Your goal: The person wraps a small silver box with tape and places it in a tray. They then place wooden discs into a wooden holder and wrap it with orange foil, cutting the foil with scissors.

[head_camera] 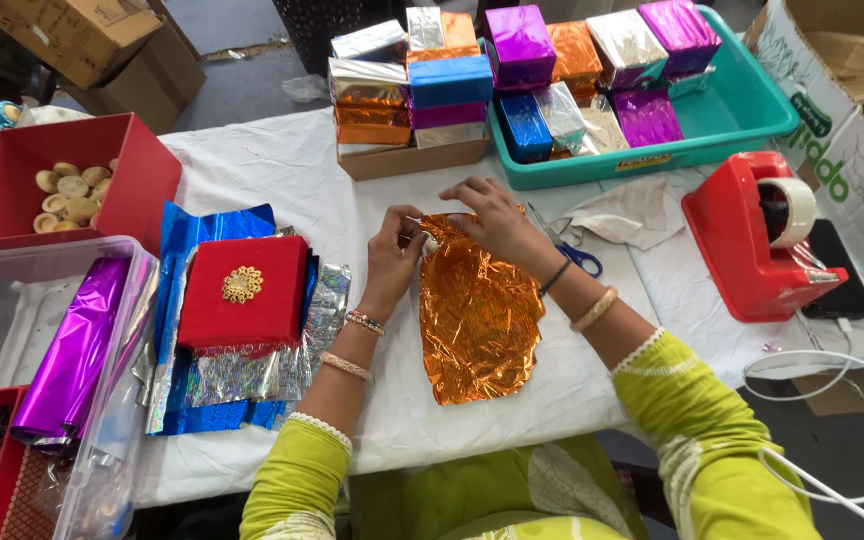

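The small object between the two hands is hard to make out: only a pale, rounded bit shows near the fingertips, and the hands hide the rest. The left hand (395, 250) is closed around this small thing at the top edge of the orange foil sheet (477, 315). The right hand (487, 215) pinches the same top edge of the foil from the other side, fingers bent. The foil is shiny and full of creases, and it lies flat on the white cloth of the table (282, 165), directly in front of the person.

The scissors (570, 250) are partly covered by the right wrist; only the blue handles are clear. To the left lies a red velvet box lid (242, 295) with a gold ornament, on a pile of blue and silver foil. A roll of purple foil (77, 350) rests in a clear plastic tub, cut off by the picture edge. On the right stands a red tape dispenser (752, 235). Behind, a green tray (742, 115) holds boxes wrapped in coloured foil.
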